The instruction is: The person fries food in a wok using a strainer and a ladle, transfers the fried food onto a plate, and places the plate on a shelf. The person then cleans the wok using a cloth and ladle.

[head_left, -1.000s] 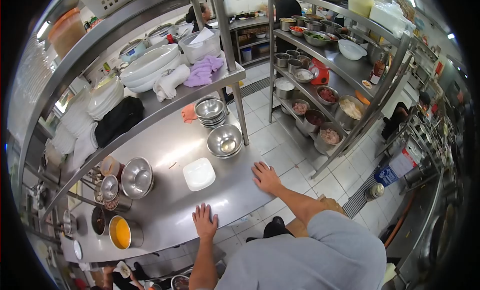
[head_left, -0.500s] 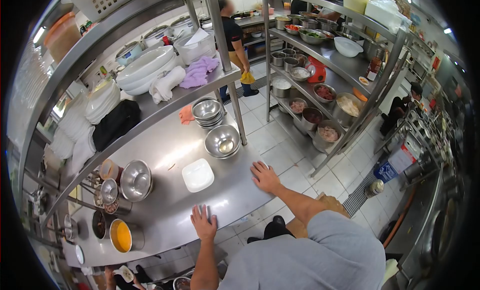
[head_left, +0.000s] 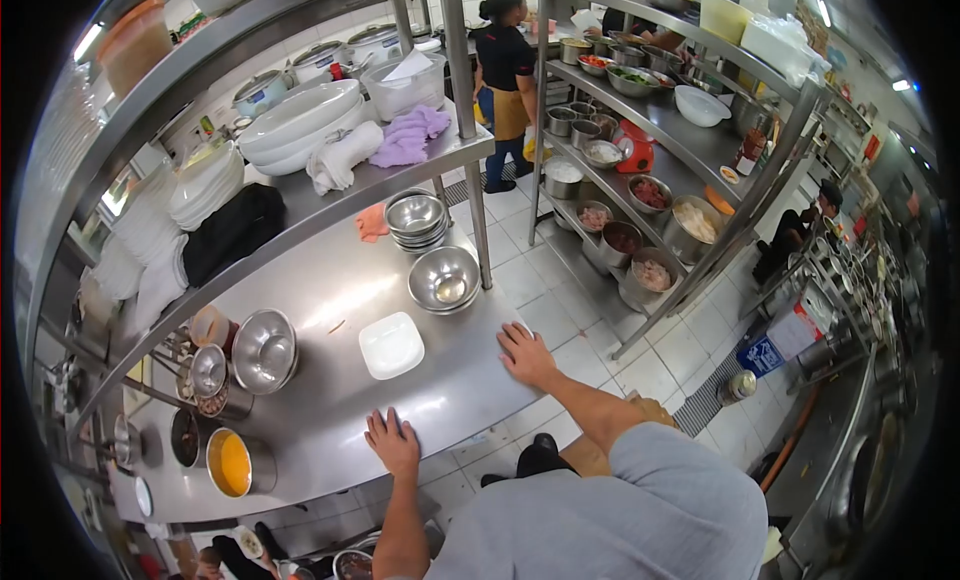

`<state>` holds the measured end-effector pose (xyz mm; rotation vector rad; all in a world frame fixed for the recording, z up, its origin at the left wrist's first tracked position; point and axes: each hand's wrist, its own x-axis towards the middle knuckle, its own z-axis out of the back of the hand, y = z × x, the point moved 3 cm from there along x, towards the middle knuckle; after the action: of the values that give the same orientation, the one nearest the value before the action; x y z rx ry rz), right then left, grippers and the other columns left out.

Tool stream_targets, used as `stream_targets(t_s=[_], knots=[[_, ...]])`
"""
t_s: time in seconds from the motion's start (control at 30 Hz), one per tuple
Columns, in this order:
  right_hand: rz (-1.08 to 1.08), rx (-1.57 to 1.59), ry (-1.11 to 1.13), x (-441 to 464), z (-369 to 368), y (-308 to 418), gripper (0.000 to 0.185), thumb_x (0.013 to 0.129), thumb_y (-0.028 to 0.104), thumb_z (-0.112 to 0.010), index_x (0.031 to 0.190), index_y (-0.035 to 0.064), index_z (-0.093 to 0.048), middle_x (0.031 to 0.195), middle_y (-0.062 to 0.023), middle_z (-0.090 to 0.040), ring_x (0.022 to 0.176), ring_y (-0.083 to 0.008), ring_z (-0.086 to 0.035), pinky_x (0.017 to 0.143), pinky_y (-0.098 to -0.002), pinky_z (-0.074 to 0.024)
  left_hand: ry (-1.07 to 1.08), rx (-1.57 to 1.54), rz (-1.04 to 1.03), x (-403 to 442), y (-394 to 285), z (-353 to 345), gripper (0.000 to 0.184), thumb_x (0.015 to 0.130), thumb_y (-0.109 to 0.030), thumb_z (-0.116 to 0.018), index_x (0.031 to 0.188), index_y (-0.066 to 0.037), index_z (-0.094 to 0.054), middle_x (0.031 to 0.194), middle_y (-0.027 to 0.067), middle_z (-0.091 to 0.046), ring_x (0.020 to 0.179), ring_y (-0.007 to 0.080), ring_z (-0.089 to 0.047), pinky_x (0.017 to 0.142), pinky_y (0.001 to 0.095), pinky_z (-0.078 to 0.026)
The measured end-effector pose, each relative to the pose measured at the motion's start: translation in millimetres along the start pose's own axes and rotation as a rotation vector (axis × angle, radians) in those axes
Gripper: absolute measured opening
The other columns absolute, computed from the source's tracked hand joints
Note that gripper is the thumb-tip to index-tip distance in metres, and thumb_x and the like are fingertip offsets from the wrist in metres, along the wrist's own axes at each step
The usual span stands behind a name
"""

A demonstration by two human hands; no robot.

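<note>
My left hand [head_left: 392, 442] lies flat near the front edge of the steel table [head_left: 330, 420], fingers spread, holding nothing. Further right, my right hand [head_left: 526, 354] rests at the table's right edge, also flat with nothing in it. Between and beyond the two hands sits a white square plate [head_left: 391, 346] with nothing on it. Behind the plate stand stacked steel bowls [head_left: 443, 279], and past them another stack of bowls [head_left: 415, 216] beside an orange cloth [head_left: 372, 223].
Left on the table are a pot of orange liquid [head_left: 236, 466] and a large steel bowl [head_left: 264, 351]. An overhead shelf [head_left: 400, 170] carries dishes and cloths. Right stands a rack [head_left: 600, 180] of food containers. A person [head_left: 505, 70] stands beyond; another [head_left: 800, 230] is far right.
The view has shifted slightly, so the table things sit a little further left. The person at the back has turned and moved right. Both my hands stay on the table.
</note>
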<state>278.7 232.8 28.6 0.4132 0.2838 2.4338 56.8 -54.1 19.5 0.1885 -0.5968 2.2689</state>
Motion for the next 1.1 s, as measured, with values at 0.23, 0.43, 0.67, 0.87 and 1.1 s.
stream_targets(t_s=[0.23,0.43,0.67,0.87,1.1], knots=[[-0.002,-0.01,0.03,2.1,0.6,2.1,0.05,0.092,0.032,-0.057,0.136,0.0111,-0.049,0.149,-0.0108,-0.04,0.14,-0.0296,-0.034,0.103,-0.0541,-0.0372,-0.019,0.015,0.001,-0.5,0.4,0.8,0.046,0.088,-0.025,-0.059,0.131,-0.008,-0.057,0.145,0.0208,-0.043,0.138,0.0393,-0.034,0.115,0.0558,-0.022],[0.0,0.003,0.023,1.7,-5.5,-1.4,0.051,0.092,0.032,-0.057,0.137,0.011,-0.048,0.149,-0.0104,-0.039,0.141,-0.0296,-0.033,0.103,-0.0551,-0.037,0.02,0.014,0.036,0.5,-0.4,1.6,0.052,0.088,-0.026,-0.058,0.136,-0.007,-0.052,0.146,0.0196,-0.042,0.14,0.0383,-0.033,0.116,0.0548,-0.021],[0.008,-0.025,0.005,1.5,-5.9,-2.2,0.051,0.091,0.032,-0.057,0.137,0.0103,-0.049,0.148,-0.0118,-0.04,0.14,-0.0302,-0.034,0.103,-0.0542,-0.0375,-0.003,-0.012,0.049,1.4,-0.1,0.8,0.063,0.088,-0.028,-0.057,0.142,-0.001,-0.042,0.146,0.0191,-0.043,0.14,0.0373,-0.033,0.116,0.0543,-0.02],[0.011,-0.02,0.006,1.1,-2.8,-1.5,0.051,0.092,0.033,-0.057,0.137,0.0098,-0.05,0.148,-0.0123,-0.041,0.14,-0.0307,-0.034,0.103,-0.0517,-0.0378,0.003,0.008,0.031,0.3,0.8,-0.2,0.061,0.088,-0.027,-0.057,0.142,-0.001,-0.042,0.146,0.0191,-0.043,0.14,0.0372,-0.033,0.116,0.0543,-0.02],[0.01,0.006,-0.005,0.1,-3.4,-1.9,0.05,0.091,0.03,-0.058,0.136,0.0099,-0.049,0.148,-0.011,-0.04,0.139,-0.03,-0.034,0.103,-0.0551,-0.0378,-0.003,-0.012,0.026,-0.1,2.0,-2.1,0.061,0.087,-0.026,-0.058,0.141,-0.001,-0.043,0.145,0.021,-0.043,0.14,0.0392,-0.033,0.116,0.0559,-0.019]])
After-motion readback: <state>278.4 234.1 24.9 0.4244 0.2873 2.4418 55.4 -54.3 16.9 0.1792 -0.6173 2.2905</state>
